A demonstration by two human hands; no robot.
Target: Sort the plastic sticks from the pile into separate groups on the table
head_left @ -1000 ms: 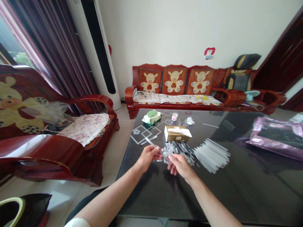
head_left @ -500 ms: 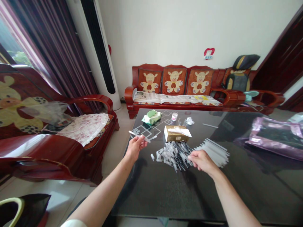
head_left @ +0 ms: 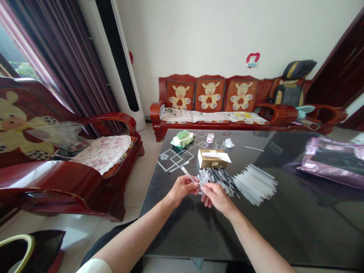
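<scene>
I see my left hand grasping a thin stick; its far end juts past the fingers. My right hand pinches its near end, beside the pile on the tabletop.

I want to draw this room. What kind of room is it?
It looks like a living room in a home. There is a red wooden sofa with teddy bear cushions, a wooden armchair, and a dark glass coffee table where two hands work.
</scene>
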